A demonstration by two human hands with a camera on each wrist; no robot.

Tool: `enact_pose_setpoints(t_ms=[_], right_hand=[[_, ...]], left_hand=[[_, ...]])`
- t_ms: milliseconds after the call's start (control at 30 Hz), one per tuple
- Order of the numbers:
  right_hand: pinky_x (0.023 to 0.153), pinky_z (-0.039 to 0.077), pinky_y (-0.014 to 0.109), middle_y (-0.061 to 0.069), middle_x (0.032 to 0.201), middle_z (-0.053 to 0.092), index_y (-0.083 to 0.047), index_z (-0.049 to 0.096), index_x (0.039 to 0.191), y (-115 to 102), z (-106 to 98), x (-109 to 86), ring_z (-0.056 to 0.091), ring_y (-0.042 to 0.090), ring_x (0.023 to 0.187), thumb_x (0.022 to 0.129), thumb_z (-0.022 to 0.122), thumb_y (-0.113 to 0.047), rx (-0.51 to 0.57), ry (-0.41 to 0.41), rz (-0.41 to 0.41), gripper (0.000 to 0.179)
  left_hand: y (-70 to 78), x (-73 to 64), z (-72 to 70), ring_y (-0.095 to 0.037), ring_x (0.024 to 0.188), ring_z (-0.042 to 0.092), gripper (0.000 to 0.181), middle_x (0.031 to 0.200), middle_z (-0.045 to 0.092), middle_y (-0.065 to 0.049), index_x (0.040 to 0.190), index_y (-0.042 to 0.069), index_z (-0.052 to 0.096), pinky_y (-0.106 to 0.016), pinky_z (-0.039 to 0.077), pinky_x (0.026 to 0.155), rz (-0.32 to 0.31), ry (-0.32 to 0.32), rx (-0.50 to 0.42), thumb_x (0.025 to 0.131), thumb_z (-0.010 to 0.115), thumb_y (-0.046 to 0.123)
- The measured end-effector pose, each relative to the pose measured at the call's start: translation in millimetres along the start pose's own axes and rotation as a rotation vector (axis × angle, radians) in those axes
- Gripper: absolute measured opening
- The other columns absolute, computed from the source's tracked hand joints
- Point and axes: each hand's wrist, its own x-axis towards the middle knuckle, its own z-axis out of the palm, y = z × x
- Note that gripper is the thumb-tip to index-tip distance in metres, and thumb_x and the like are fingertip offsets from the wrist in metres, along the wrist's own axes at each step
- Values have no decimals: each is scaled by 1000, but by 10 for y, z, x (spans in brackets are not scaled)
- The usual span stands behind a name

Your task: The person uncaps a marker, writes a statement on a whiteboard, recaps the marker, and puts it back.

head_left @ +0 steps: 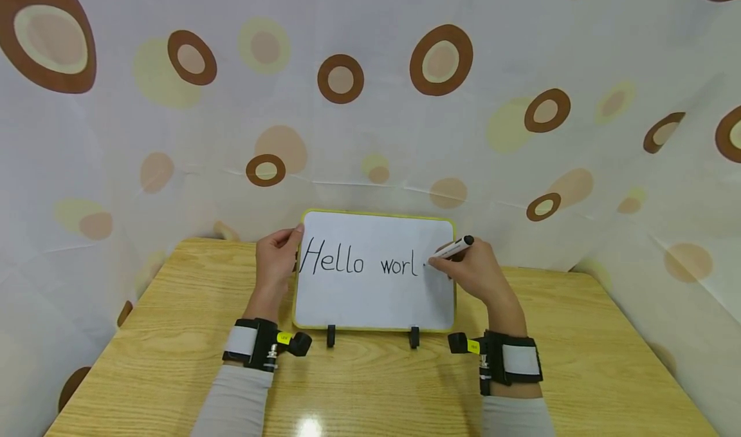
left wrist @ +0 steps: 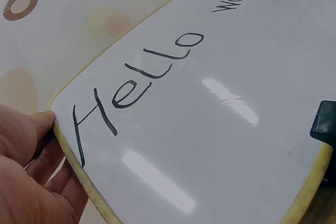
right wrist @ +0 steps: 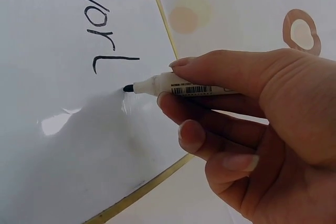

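Note:
A whiteboard (head_left: 370, 302) with a yellow rim stands tilted back on the table, bearing the black handwriting "Hello worl". My left hand (head_left: 276, 263) grips its upper left edge; in the left wrist view the thumb of that left hand (left wrist: 26, 166) lies on the rim with fingers behind the board. My right hand (head_left: 477, 273) pinches a white marker (head_left: 453, 249) between thumb and fingers. In the right wrist view the dark tip of the marker (right wrist: 184, 85) is at the board's surface, just past the "l". The right hand (right wrist: 283, 119) has its other fingers curled beneath the marker.
Two black stand feet (head_left: 331, 336) hold the board's lower edge. The wooden table (head_left: 370, 385) extends in front and to both sides. Behind it hangs a pale sheet (head_left: 370, 128) patterned with brown and yellow ovals. Each wrist wears a strapped camera (head_left: 298, 344).

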Motion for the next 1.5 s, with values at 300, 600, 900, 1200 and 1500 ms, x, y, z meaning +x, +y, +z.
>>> enact_pose_setpoints(t_ms=[300,600,900,1200,1500], right_hand=[[59,51,35,14,77,69,-4,75,93,-21,37,15,62,25,63,90,79,-18,5,7,-15,14],[61,51,36,8,80,68,-5,73,93,-49,37,21,62,25,66,88,81,-18,1,-47,28,16],[62,50,36,8,78,67,-4,70,93,-35,-9,2,63,30,68,87,81,-18,-7,-89,60,19],[60,51,35,14,76,69,-2,75,94,20,-6,22,63,26,65,90,79,-19,-1,27,23,18],[61,51,32,9,74,68,-2,76,94,51,3,39,62,20,64,91,79,-16,12,137,-24,15]], left_hand=[[13,0,12,-14,77,62,37,97,72,-8,115,6,76,-22,51,61,-4,-5,9,101,67,38],[24,8,12,-14,78,63,37,99,72,-9,116,5,76,-22,50,62,-3,-2,3,100,67,38],[25,6,6,-13,76,61,37,95,72,-6,116,6,76,-22,49,59,-3,1,9,100,68,38],[12,3,-3,-14,74,61,37,93,71,-5,115,7,77,-23,49,58,-2,-3,17,100,67,39],[6,0,-1,-15,77,60,37,95,70,-7,116,6,76,-23,49,59,2,-1,20,100,67,39]])
